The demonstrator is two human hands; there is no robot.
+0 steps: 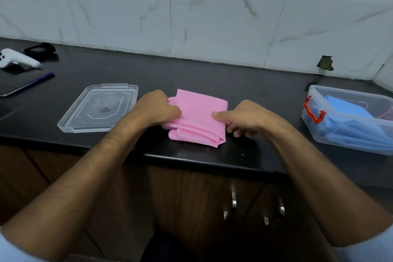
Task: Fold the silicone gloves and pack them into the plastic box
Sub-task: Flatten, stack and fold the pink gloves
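A pink silicone glove (197, 112) lies folded into a rough square on the black counter, near its front edge. My left hand (155, 106) grips the fold's left side, fingers curled onto it. On the right side, my right hand (242, 118) pinches the edge with the thumb on top and the fingers tucked below. The clear plastic box (314, 121) with a red latch stands at the far right and holds a folded blue glove (350, 119). Its clear lid (70, 117) lies flat to the left of the pink glove.
A white handheld device (17, 59) and a dark strap (40, 49) sit at the back left, with a dark tablet and a blue pen (42, 78) beside them. The tiled wall runs behind the counter. Cabinet handles (234, 200) are below the edge.
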